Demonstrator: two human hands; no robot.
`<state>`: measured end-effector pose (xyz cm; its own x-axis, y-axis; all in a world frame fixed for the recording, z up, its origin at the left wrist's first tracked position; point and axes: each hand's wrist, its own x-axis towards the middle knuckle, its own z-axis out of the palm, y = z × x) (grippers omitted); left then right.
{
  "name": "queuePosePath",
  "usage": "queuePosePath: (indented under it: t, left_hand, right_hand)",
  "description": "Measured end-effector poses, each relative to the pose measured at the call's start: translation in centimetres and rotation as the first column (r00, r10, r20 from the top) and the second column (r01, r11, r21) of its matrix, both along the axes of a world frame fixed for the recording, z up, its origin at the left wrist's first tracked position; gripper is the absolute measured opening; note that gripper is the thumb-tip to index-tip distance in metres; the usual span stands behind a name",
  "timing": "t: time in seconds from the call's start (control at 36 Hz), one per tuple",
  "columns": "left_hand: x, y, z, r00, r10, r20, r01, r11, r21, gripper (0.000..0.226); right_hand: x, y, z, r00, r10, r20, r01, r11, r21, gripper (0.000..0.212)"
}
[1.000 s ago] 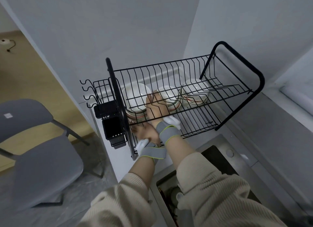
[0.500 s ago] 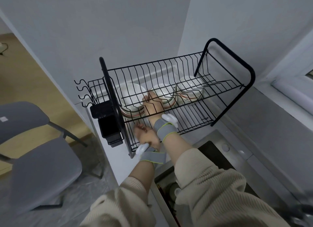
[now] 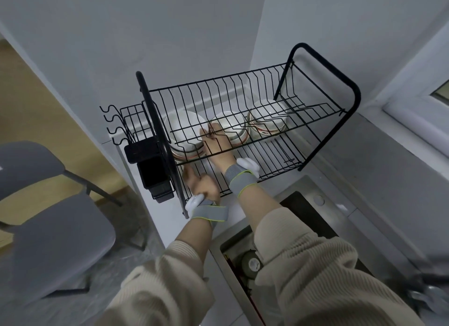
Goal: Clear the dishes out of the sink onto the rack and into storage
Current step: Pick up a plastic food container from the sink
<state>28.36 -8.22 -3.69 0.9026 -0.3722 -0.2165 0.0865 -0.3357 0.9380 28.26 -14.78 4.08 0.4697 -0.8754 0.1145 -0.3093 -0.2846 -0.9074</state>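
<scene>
The sink (image 3: pixel 286 231) holds remaining items. The left hand (image 3: pixel 202 186), now pulled back and loosely curled, holds nothing. The right hand (image 3: pixel 217 147) stays under the rack (image 3: pixel 323 104), fingertips against the bowls (image 3: pixel 230 127); its grip cannot be told. Placement appears nearly complete.

Both arms stretch forward in beige sleeves with grey wrist straps. The right hand (image 3: pixel 217 147) reaches farther, fingers extended; the left hand (image 3: pixel 202 186) is loosely curled.
</scene>
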Motion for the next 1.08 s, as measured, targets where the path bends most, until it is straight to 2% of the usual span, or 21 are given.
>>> queuePosePath:
  t: [0.06,0.11,0.25,0.36,0.47,0.56,0.61,0.69,0.81,0.92,1.0,1.06,1.08]
  left_hand:
    - [-0.1,-0.1,0.5,0.999,-0.004,0.032,0.003,0.999,0.040,0.043]
    - [-0.2,-0.3,0.9,0.999,0.045,0.012,-0.045,0.999,0.001,0.052]
    - [-0.9,0.1,1.3,0.995,-0.004,-0.102,0.013,0.997,0.081,0.052]
    - [-2.5,-0.1,1.9,0.993,0.118,-0.003,-0.117,0.989,-0.092,0.055]
    - [-3.5,0.6,1.1,0.993,-0.001,-0.119,-0.020,0.984,-0.178,0.053]
    - [-4.9,1.4,0.4,0.997,0.001,0.074,0.015,0.974,-0.227,0.048]
    - [-6.2,2.0,0.0,0.977,-0.049,0.206,0.106,0.956,-0.273,0.047]
    - [-7.3,3.4,-0.7,0.936,-0.156,0.315,0.247,0.929,-0.274,0.045]
    - [-9.6,5.6,-2.1,0.828,-0.369,0.423,0.470,0.867,-0.164,0.041]
    - [-12.6,8.2,-3.9,0.715,-0.574,0.399,0.639,0.768,-0.040,0.033]
    - [-14.4,9.7,-5.2,0.631,-0.732,0.258,0.735,0.670,0.103,0.029]
    - [-15.6,10.4,-6.6,0.539,-0.840,0.067,0.796,0.534,0.287,0.025]
    - [-15.9,11.0,-7.2,0.462,-0.887,-0.026,0.821,0.416,0.392,0.026]
  right_hand:
    - [-0.3,0.2,0.2,1.000,-0.005,-0.004,0.005,0.998,0.055,0.018]
    - [-0.7,0.4,0.0,1.000,-0.009,-0.012,0.010,0.994,0.104,0.005]
    - [-2.7,0.7,-0.6,0.996,-0.088,-0.016,0.089,0.977,0.195,0.019]
    - [-4.8,0.9,-1.6,0.989,-0.111,-0.101,0.126,0.978,0.163,0.025]
    - [-7.8,1.4,-2.4,0.983,-0.139,-0.117,0.147,0.987,0.070,0.024]
    - [-11.2,2.4,-3.3,0.973,-0.194,-0.124,0.198,0.980,0.023,0.026]
    - [-13.8,3.1,-4.3,0.959,-0.238,-0.154,0.242,0.970,0.004,0.026]
    - [-17.4,4.6,-5.9,0.941,-0.307,-0.146,0.313,0.950,0.020,0.023]
    - [-22.2,7.5,-8.7,0.894,-0.407,-0.188,0.419,0.907,0.029,0.019]
    - [-26.0,11.7,-11.8,0.833,-0.450,-0.321,0.495,0.866,0.069,0.024]
    - [-27.8,14.9,-13.8,0.797,-0.405,-0.448,0.487,0.869,0.080,0.022]
    - [-29.3,17.1,-15.0,0.756,-0.384,-0.530,0.496,0.864,0.082,0.020]
    - [-30.0,18.3,-15.5,0.744,-0.375,-0.552,0.498,0.863,0.084,0.021]
